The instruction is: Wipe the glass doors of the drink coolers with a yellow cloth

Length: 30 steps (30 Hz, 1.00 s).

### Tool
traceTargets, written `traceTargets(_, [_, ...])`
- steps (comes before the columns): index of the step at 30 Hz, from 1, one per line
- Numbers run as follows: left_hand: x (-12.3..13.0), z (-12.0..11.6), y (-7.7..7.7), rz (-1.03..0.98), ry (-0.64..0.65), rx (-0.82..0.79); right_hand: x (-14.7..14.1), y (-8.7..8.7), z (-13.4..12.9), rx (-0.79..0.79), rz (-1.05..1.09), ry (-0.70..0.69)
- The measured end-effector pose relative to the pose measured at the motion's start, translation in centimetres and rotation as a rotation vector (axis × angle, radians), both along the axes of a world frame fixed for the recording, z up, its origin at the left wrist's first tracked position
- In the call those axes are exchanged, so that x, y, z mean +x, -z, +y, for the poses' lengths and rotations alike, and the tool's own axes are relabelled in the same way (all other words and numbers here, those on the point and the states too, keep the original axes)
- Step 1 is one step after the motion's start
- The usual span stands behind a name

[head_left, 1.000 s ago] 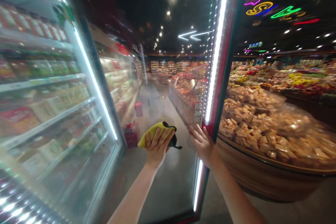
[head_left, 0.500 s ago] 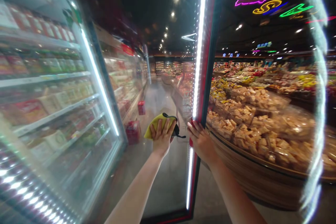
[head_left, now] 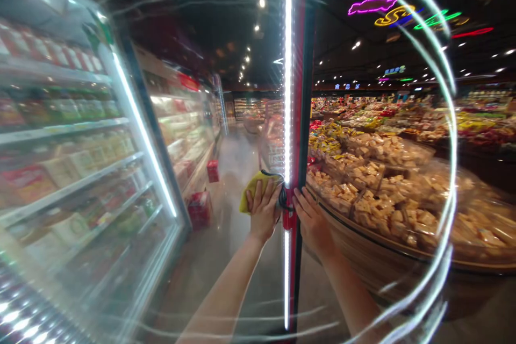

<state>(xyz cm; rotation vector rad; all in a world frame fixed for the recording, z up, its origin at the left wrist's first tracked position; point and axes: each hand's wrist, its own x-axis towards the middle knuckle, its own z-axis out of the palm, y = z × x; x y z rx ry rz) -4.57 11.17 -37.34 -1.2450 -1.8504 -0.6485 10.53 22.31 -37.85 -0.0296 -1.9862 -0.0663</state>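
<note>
My left hand (head_left: 266, 207) presses a yellow cloth (head_left: 249, 198) with a dark edge and loop flat against the glass door (head_left: 242, 258), close beside the lit strip. The fingers are spread over the cloth. On the right, my right hand (head_left: 313, 217) rests on the door's red and black frame (head_left: 300, 161), fingers extended and fingertips at its edge, with no object seen in it. A bright vertical light strip (head_left: 287, 279) runs down the door between my hands.
An open refrigerated case (head_left: 76, 172) with packaged goods fills the left side. Red boxes (head_left: 199, 209) stand on the floor beyond the glass. To the right curves a wood-sided display (head_left: 374, 258) heaped with bagged food. Light streaks cross the view.
My left hand and the cloth have moved right across the glass, up to the light strip. My right hand remains on the door frame. The view has shifted slightly.
</note>
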Motion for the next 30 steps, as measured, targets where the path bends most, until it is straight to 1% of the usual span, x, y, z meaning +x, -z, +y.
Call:
traceTargets(2, [1.2,1.5,-1.6,-0.037,0.042,0.041,0.3,-0.2,0.3,-0.037,0.026,0.003])
traceTargets(3, [1.7,2.1,-2.0,-0.035,0.071,0.051,0.4,-0.3,0.4,-0.051,0.038,0.005])
traceTargets(4, [2.1,2.5,-2.2,-0.022,0.101,0.055,0.6,-0.3,0.5,-0.062,0.046,0.009])
traceTargets(6, [2.5,2.9,-1.7,0.014,0.147,0.046,1.1,-0.3,0.7,-0.076,0.042,0.025])
traceTargets(8, [2.5,2.7,-0.5,0.037,0.161,0.029,1.6,0.0,0.9,-0.088,0.016,0.042])
traceTargets(10, [2.3,2.3,1.3,0.051,0.16,0.006,2.1,0.4,1.0,-0.103,-0.011,0.054])
traceTargets(16, [1.9,1.0,7.3,0.054,0.123,-0.062,2.9,1.6,1.1,-0.134,-0.018,0.079])
traceTargets(17, [1.9,1.0,8.0,0.05,0.119,-0.079,3.0,1.7,1.1,-0.133,-0.017,0.082])
traceTargets(18, [2.0,1.1,8.2,0.046,0.116,-0.089,3.0,1.8,1.1,-0.131,-0.018,0.086])
traceTargets(19, [2.1,1.3,8.1,0.043,0.116,-0.093,3.2,1.8,1.2,-0.128,-0.02,0.09])
traceTargets(20, [2.2,1.7,7.5,0.044,0.121,-0.091,3.3,1.8,1.2,-0.125,-0.022,0.094])
traceTargets(21, [2.4,2.2,6.5,0.05,0.132,-0.084,3.4,1.7,1.3,-0.124,-0.024,0.098])
traceTargets(24, [3.2,4.2,2.4,0.108,0.182,-0.072,4.1,1.5,1.7,-0.145,0.002,0.119])
traceTargets(25, [3.5,4.9,1.2,0.137,0.193,-0.068,4.3,1.4,1.8,-0.156,0.021,0.128])
traceTargets(26, [3.7,5.3,0.3,0.157,0.195,-0.063,4.5,1.3,2.0,-0.164,0.041,0.135])
traceTargets(27, [3.8,5.7,-0.1,0.17,0.191,-0.061,4.7,1.3,2.2,-0.167,0.056,0.141])
traceTargets(28, [3.8,5.8,-0.1,0.177,0.184,-0.062,4.9,1.3,2.3,-0.166,0.063,0.144])
traceTargets(29, [3.8,5.8,0.3,0.179,0.177,-0.067,5.1,1.3,2.4,-0.16,0.059,0.147])
traceTargets(30, [3.6,5.7,1.2,0.182,0.174,-0.076,5.2,1.4,2.5,-0.154,0.05,0.149])
